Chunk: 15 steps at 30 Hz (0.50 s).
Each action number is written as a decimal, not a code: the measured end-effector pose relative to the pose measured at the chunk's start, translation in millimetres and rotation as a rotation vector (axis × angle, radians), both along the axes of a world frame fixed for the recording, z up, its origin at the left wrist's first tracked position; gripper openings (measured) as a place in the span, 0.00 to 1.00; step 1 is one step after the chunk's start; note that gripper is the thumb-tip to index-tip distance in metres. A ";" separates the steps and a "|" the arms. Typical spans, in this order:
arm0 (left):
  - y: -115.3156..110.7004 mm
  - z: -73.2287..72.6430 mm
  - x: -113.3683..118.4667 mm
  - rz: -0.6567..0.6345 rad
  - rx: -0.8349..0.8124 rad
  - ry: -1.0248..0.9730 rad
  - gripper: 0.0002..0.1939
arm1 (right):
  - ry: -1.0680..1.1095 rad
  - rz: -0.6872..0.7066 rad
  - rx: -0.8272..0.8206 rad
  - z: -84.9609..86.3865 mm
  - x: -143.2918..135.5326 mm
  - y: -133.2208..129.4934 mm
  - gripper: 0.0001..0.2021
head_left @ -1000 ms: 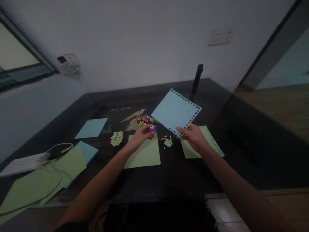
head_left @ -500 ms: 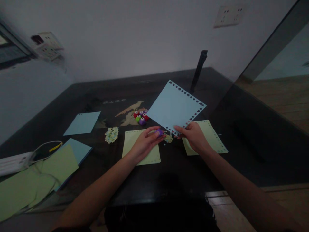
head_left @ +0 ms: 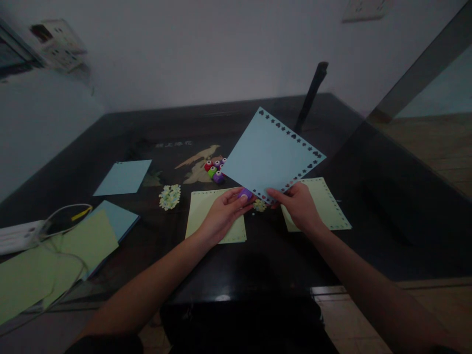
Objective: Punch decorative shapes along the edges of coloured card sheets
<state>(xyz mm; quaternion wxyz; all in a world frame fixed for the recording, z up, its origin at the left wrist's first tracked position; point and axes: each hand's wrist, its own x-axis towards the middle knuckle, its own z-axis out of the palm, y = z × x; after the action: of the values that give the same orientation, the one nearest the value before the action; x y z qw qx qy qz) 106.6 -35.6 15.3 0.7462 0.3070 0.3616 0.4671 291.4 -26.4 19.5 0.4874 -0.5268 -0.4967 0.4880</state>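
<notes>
My left hand (head_left: 227, 210) is closed around a small purple craft punch (head_left: 245, 194), its thumb on top. The punch sits at the lower left edge of a light blue paper sheet (head_left: 269, 152). My right hand (head_left: 299, 204) pinches that sheet by its lower corner, holding it tilted above the table. Heart, star and other small shapes are cut along two of its edges and part of a third. Below my left hand lies a yellow-green sheet (head_left: 199, 216) with a punched border; another yellow-green sheet (head_left: 326, 206) is under my right hand.
Several coloured punches (head_left: 213, 171) cluster behind my left hand. Small paper cutouts (head_left: 170, 197) lie in a pile to the left, with more cutouts (head_left: 260, 205) between my hands. A blue sheet (head_left: 125, 177), stacked papers (head_left: 92, 236), a cabled power strip (head_left: 22, 237) and a black upright stick (head_left: 312, 93) surround the work.
The purple punch in my left hand has come up against the blue sheet's lower left edge. My right hand still holds the sheet. The whole view has shifted slightly.
</notes>
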 end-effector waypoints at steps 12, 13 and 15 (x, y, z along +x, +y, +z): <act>-1.8 1.0 4.0 0.064 0.022 0.016 0.17 | -0.154 0.015 0.053 1.7 -1.8 -4.3 0.09; -1.9 0.9 4.0 0.065 0.024 0.016 0.17 | -0.173 0.018 0.061 2.5 -1.9 -4.8 0.09; -1.8 1.0 4.0 0.055 0.029 0.018 0.16 | -0.209 0.027 0.073 3.4 -1.9 -5.2 0.10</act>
<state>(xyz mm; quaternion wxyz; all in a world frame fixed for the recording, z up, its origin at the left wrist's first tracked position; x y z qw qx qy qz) 110.6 -37.4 16.3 0.7253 0.3117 0.3699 0.4899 289.5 -31.6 22.9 0.4452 -0.5501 -0.5692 0.4185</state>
